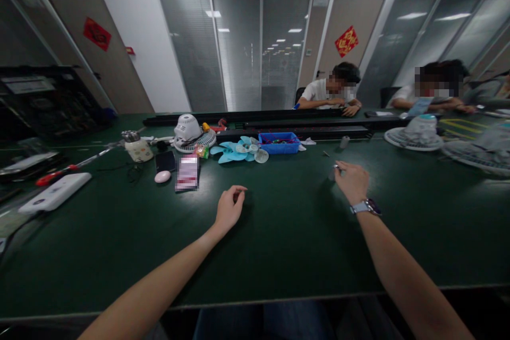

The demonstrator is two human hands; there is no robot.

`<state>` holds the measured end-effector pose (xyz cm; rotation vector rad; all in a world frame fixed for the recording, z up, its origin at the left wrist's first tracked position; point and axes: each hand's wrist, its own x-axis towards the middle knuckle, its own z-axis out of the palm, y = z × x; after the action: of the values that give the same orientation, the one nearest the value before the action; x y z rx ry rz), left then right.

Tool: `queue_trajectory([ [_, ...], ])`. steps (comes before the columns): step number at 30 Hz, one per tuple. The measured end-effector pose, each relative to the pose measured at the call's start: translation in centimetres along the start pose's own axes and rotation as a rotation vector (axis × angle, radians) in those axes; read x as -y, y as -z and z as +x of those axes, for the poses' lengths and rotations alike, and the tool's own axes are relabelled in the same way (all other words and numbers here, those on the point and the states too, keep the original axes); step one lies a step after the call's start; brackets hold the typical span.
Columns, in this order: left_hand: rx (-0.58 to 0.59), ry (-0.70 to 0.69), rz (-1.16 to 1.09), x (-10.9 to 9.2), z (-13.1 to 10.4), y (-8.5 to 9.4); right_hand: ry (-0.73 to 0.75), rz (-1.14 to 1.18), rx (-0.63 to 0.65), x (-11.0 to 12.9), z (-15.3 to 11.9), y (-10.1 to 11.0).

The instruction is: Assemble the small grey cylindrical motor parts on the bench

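Note:
My right hand, with a watch on its wrist, pinches a small greyish piece at or just above the green tabletop. The fingers partly cover this piece, so its kind is unclear. To the left, my left hand rests on the table with loosely curled fingers, the thumb apart from them and nothing visible between. A small grey cylinder stands beyond my right hand, near a tiny thin piece. Light blue fan blades lie past my left hand, beside a blue bin of small parts.
A phone, a pink oval case, a patterned bottle and a white power bank lie at the left. White fan parts stand behind them, others far right. Long black bars cross the back. Two people sit opposite.

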<state>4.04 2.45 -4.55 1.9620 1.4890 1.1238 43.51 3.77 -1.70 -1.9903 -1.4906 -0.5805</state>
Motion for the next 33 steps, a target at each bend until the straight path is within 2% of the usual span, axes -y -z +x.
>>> queue_trajectory([
  [22, 0.010, 0.006, -0.015, 0.0, 0.0, 0.0, 0.024, -0.020, 0.061, -0.1, -0.2, -0.5],
  [30, 0.021, 0.015, -0.017, -0.1, 0.0, 0.0, -0.038, -0.010, -0.001, 0.5, -0.2, 0.4],
  [33, 0.021, 0.010, -0.013, -0.1, 0.0, 0.0, -0.070, -0.018, 0.024, 0.6, -0.3, 0.6],
])
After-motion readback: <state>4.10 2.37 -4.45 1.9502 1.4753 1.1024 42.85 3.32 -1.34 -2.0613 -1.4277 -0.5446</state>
